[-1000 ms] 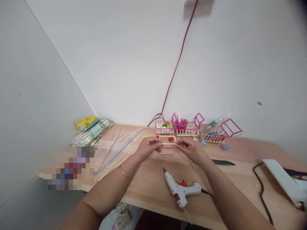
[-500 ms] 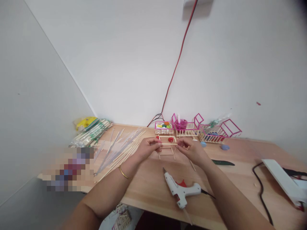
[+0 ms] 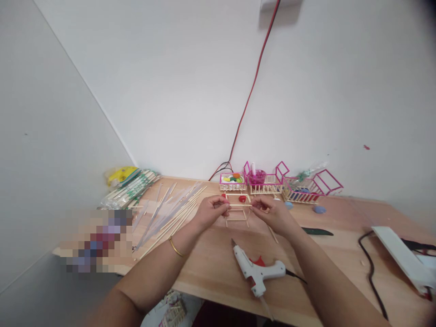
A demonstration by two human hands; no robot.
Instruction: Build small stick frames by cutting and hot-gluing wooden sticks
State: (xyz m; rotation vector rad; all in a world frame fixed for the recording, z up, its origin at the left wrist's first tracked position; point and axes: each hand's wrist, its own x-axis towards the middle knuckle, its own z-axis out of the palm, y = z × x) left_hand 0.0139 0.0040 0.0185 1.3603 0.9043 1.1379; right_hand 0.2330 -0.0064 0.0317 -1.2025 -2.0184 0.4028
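A short pale wooden stick (image 3: 240, 205) lies level between my hands. My left hand (image 3: 214, 210) pinches its left end and my right hand (image 3: 269, 212) pinches its right end. Just behind and below the stick is a small frame of glued sticks (image 3: 237, 220) on the table, partly covered by my fingers. Whether the held stick touches that frame I cannot tell. Nearer to me a white glue gun (image 3: 257, 270) with a red trigger lies on its side, its nozzle pointing away to the left.
Loose sticks (image 3: 180, 213) and a wrapped bundle (image 3: 136, 187) lie at the left. Pink-trimmed stick baskets (image 3: 265, 185) line the wall. A green-black blade (image 3: 317, 231) lies right of my forearm. Farther right are a white power strip (image 3: 402, 256) and a black cable (image 3: 371, 272).
Almost nothing differs. Both hands keep the stick in about the same place, with only a slight shift of the fingers.
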